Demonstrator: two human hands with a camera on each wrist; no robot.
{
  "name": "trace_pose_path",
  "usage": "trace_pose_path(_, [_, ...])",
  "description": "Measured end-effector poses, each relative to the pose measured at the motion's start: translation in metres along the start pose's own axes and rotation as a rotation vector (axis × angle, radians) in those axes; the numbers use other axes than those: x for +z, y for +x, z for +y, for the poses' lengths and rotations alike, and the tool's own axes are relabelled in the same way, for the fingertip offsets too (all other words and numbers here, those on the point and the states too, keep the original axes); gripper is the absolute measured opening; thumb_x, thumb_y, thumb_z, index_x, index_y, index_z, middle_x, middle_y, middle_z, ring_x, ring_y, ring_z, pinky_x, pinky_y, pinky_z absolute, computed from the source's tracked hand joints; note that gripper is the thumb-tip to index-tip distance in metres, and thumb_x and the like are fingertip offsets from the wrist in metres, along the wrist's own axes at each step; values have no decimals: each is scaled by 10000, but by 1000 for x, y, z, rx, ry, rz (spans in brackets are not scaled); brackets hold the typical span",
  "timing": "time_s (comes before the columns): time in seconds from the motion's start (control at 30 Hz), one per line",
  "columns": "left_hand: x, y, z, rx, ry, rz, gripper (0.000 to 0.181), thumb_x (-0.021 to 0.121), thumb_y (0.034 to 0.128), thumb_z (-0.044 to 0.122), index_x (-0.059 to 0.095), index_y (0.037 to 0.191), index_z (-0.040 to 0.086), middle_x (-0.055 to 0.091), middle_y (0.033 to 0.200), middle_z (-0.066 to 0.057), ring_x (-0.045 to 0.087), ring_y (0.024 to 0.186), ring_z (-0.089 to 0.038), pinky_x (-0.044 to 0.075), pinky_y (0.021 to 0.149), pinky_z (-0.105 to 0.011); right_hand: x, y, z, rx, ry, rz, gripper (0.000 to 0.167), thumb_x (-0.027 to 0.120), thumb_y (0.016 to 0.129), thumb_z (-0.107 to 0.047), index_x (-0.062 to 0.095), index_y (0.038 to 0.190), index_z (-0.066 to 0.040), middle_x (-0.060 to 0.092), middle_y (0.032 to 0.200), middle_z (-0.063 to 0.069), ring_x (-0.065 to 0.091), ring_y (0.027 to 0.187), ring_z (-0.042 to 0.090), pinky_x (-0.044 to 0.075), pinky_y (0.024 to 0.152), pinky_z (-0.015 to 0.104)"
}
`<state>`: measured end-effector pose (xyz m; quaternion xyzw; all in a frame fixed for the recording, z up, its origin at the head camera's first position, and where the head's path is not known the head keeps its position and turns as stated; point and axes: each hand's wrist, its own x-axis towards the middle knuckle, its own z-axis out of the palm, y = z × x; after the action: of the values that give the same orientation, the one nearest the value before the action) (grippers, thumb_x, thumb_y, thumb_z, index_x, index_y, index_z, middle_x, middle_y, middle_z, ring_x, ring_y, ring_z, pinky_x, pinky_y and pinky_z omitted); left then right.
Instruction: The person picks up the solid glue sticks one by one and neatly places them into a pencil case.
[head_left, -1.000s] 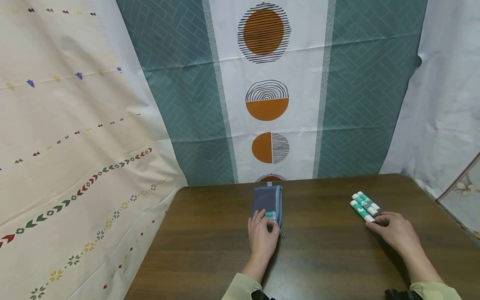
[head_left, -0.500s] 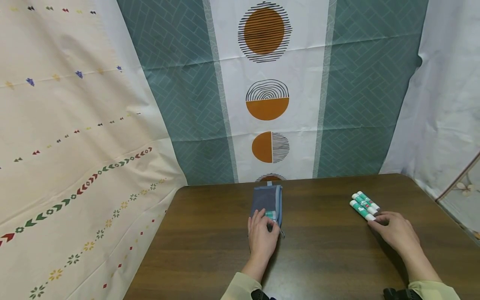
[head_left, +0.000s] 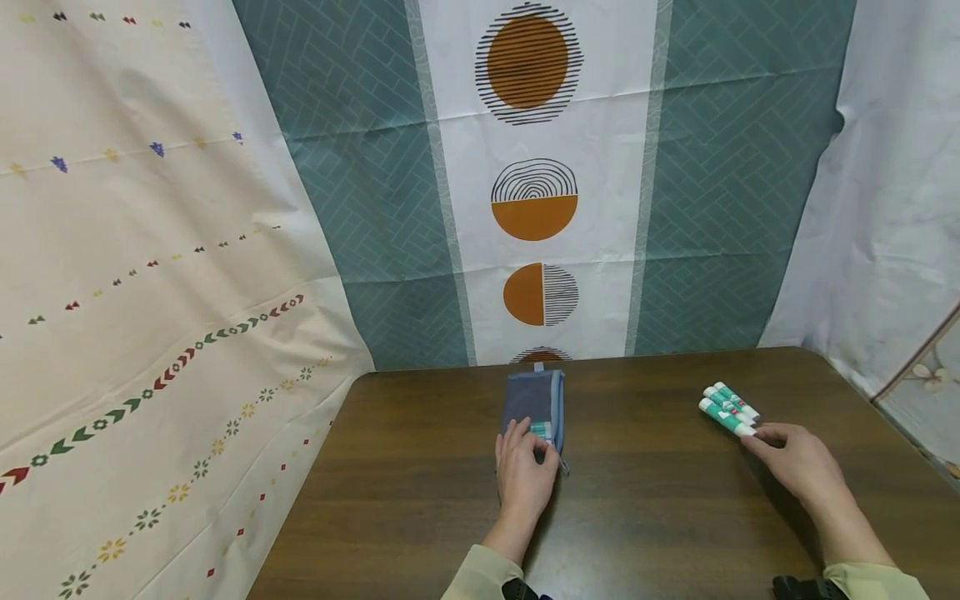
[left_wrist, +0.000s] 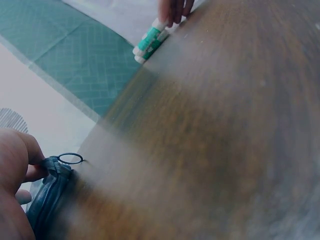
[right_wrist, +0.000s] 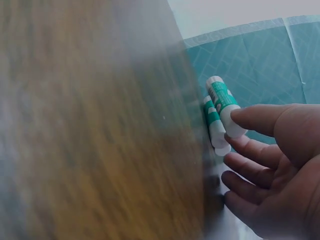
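Note:
My left hand (head_left: 523,477) pinches the near edge of a blue-grey zip pouch (head_left: 529,395) lying flat near the back of the table. The left wrist view shows the pouch's corner (left_wrist: 51,170) between thumb and finger, a small ring beside it. Something green and white (head_left: 541,430) shows at the pouch next to my fingers. Over on the right, my right hand (head_left: 799,463) pinches the white end of a green-and-white glue stick (right_wrist: 224,98) between thumb and index finger. It is raised a little above two similar glue sticks (head_left: 738,402), which lie side by side.
The brown wooden table (head_left: 637,500) has its back edge against a hanging green and white cloth (head_left: 738,208). A patterned cream cloth (head_left: 165,333) hangs along the left side, a white one (head_left: 900,167) along the right.
My right hand has shifted slightly right, and the nearest glue stick now sits in its pinch, lifted a little and moved against the others. The left hand and pouch have stayed still.

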<state>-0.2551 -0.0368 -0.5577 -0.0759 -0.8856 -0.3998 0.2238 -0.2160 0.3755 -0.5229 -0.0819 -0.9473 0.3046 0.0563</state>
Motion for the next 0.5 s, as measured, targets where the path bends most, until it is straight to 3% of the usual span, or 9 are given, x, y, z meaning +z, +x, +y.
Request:
trace_pose_path(0.17, [-1,1,1,-1,7,0,218,838,907,113,684,759,158,699,1458,-169,545,1481,-414,303,1262,-676,-4,-2,-6,-3,14,20,524,674,1084,-423,736,1207,83,604,1370,442,607,1160,614,510,889,695])
trace_pose_path(0.37, [-1,-1,2,-12,3,-9,194,829,910,102,701,772,144,691,1466,-178,537,1485,-426,294,1267,-673,-6,-3,-12,-34,21,54,443,683,1081,-392,753,1163,38,641,1316,414,646,1052,522,504,775,535])
trace_pose_path(0.5, [-1,-1,2,-1,8,4,200,834,898,89,695,765,145,698,1454,-183,550,1469,-435,312,1248,-693,-7,-1,-15,-47,30,61,501,684,1078,-440,749,1203,41,630,1354,411,630,1122,566,516,809,600])
